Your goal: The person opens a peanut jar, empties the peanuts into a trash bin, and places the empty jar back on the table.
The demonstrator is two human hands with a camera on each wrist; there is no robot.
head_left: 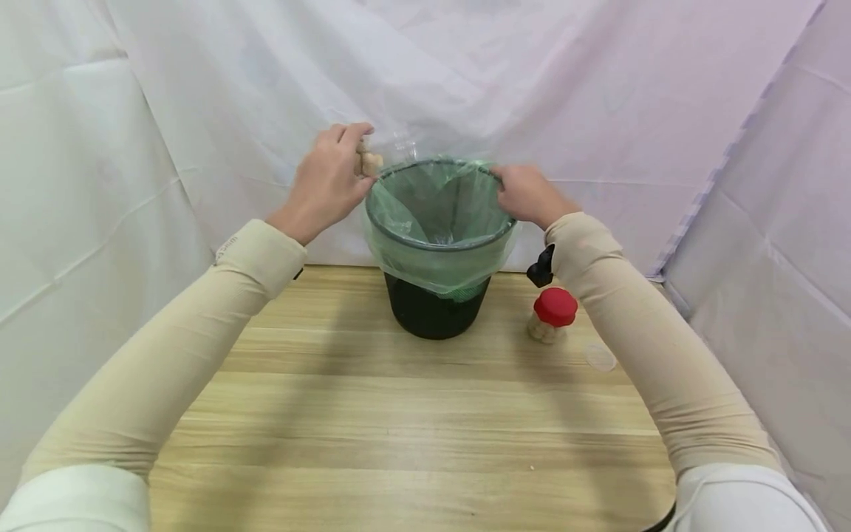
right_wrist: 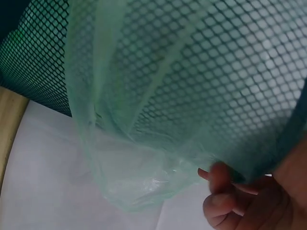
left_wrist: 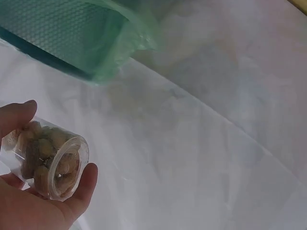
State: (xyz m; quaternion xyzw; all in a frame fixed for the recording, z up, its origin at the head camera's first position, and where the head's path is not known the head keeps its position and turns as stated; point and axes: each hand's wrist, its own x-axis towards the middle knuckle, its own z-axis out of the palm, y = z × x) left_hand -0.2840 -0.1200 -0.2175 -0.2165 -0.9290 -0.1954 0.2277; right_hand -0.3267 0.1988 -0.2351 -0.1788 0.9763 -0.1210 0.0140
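Note:
A black mesh bin (head_left: 435, 314) stands at the table's back, lined with a thin green bag (head_left: 432, 266) folded over its rim. My left hand (head_left: 329, 177), at the rim's left, grips a clear jar (left_wrist: 50, 160) of light brown pieces; the jar lies tilted on its side, above and outside the bin. With curled fingers my right hand (head_left: 528, 193) grips the bin's rim and bag on the right side. In the right wrist view the bag (right_wrist: 139, 177) hangs loose outside the mesh beside my right hand (right_wrist: 254, 206).
On the table (head_left: 399, 443), right of the bin, stands a jar with a red lid (head_left: 555, 307) and pale contents. A clear round disc (head_left: 600, 357) lies near it, by my right forearm. White cloth (head_left: 425, 74) hangs behind and at both sides.

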